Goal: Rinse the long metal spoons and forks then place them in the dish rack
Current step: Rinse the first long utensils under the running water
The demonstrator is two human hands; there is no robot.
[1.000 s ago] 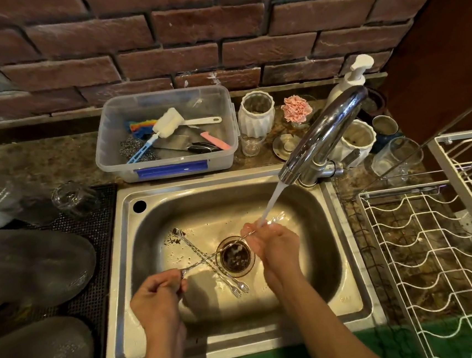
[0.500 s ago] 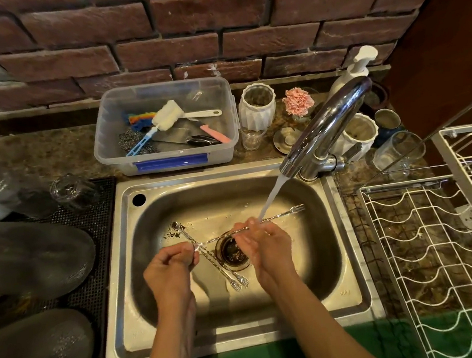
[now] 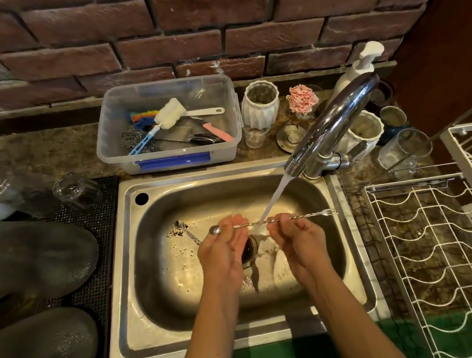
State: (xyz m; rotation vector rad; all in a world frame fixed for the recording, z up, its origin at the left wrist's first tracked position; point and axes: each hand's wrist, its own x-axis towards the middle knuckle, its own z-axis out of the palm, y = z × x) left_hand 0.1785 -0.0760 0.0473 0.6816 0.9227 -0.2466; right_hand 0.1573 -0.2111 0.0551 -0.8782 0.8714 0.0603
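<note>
I hold a long twisted metal utensil [image 3: 304, 216] level over the steel sink [image 3: 185, 322], its spoon bowl to the left and its fork tines to the right. My left hand [image 3: 224, 249] pinches it near the spoon end. My right hand [image 3: 298, 237] grips the shaft right of the water. The stream from the chrome faucet [image 3: 336, 126] hits the shaft between my hands. More long metal utensils [image 3: 189, 235] lie on the sink bottom, mostly hidden under my left hand. The white wire dish rack [image 3: 437, 246] stands to the right of the sink.
A clear plastic tub [image 3: 169, 156] with brushes, scourers and knives sits behind the sink. White ribbed jars [image 3: 259, 104], glasses and a soap pump line the back right counter. Upturned glasses [image 3: 74, 191] and grey bowls [image 3: 34, 256] rest on a black mat to the left.
The utensil has turned from slanted to level and slid right, its fork end now past the stream. My left hand has risen and moved right toward the spoon end.
</note>
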